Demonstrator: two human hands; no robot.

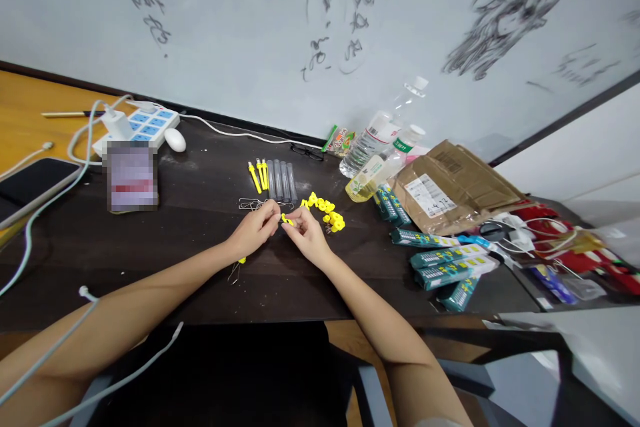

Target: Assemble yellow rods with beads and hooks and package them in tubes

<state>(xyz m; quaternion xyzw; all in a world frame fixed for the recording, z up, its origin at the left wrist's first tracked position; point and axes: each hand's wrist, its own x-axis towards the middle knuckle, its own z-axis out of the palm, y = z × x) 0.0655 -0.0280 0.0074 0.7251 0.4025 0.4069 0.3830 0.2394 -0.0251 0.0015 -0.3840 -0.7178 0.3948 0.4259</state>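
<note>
Over the dark desk (200, 240), my left hand (254, 230) and my right hand (309, 238) meet with their fingertips pinched on a small yellow plastic piece (287, 219). The fingers cover part of it. Just behind my left hand lie bent metal wires (250, 203). Beyond them clear plastic tubes (281, 180) lie side by side, with yellow sticks (259, 175) to their left. Several more yellow plastic pieces (336, 221) are scattered right of my right hand. Below my left wrist, another yellow bit (242, 260) shows beside a thin wire (234, 272).
At the left are a power strip (150, 125), a white mouse (175, 140), a blurred-out packet (132, 177) and a phone (35, 187). Bottles (370, 140), a cardboard parcel (445, 180) and green boxes (450, 267) crowd the right. A whiteboard (225, 33) rises behind.
</note>
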